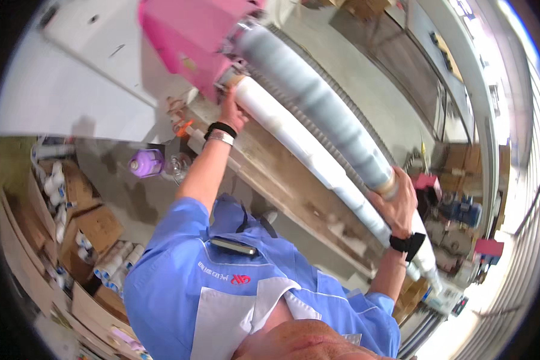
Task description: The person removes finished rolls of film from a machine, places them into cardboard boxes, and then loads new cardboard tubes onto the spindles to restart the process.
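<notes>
Two long rolls lie side by side, slanting from upper left to lower right. The nearer one is a slim white roll (297,141); the farther is a thick roll wrapped in greyish translucent film (318,99). My left hand (233,111) is closed around the upper left end of the white roll, beside a brown core end. My right hand (397,207) grips the lower right end of the thick film roll, with the thumb on the near side and fingers over its far side. Part of the right fingers is hidden behind the roll.
A pink machine side plate (189,39) stands at the rolls' upper left end. Behind the thick roll runs a ribbed roller (336,87). A long beige ledge (294,207) lies before me. A purple canister (146,163) is at left, near cardboard boxes (99,228) with small rolls.
</notes>
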The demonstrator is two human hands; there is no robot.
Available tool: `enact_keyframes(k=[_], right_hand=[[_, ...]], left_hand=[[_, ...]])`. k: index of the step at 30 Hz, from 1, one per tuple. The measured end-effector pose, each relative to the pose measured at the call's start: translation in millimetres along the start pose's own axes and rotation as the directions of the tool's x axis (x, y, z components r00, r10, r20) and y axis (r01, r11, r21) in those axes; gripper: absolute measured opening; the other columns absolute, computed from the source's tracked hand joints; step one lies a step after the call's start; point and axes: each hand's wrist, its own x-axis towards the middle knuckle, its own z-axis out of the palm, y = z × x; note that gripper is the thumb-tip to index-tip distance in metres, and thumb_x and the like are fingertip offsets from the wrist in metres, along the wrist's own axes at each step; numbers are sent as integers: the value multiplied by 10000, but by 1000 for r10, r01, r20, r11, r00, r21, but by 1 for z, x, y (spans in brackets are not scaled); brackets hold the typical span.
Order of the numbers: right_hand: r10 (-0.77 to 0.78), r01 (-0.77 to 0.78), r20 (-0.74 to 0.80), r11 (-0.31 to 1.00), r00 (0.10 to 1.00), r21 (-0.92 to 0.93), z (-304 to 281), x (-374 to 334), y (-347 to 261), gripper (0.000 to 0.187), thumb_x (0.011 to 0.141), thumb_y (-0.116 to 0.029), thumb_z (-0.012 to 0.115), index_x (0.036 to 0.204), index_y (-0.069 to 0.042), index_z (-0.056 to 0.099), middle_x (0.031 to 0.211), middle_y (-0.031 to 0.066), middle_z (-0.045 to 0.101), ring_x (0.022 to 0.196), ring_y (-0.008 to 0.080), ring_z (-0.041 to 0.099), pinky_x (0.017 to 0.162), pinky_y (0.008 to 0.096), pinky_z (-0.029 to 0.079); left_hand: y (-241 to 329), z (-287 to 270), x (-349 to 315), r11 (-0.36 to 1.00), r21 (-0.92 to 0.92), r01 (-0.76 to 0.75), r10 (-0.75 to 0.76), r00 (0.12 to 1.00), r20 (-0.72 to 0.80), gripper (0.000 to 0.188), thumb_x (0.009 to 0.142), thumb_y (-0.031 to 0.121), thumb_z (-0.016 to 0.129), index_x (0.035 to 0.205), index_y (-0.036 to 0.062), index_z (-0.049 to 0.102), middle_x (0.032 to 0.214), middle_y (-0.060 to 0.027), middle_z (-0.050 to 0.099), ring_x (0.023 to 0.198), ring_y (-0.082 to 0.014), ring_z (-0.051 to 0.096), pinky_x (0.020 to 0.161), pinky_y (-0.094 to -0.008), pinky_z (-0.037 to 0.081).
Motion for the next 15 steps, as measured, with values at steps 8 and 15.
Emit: enact_keyframes(k=[8,15], right_hand=[[-19,-124,-453,950,891,-285,-1,-148,195,834,462,-144,853,1249,-89,583,1246,164,611,1177,370,560,1054,532,405],[-68,-47,-558,981,827,-189,14,-161,226,807,467,-219,845,1239,-141,625,1250,113,589,1159,334,563,1024,508,437]], left_hand=[[-76,48,10,983,179,36,-35,999,-9,495,980,538,475,1259,134,536,1134,-75,627,1078,-288,609,910,-516,513],[-373,108,-116,788,506,350,-536,794,286,430,1018,470,455,1251,121,550,1213,-56,617,1105,-262,601,931,-470,522]])
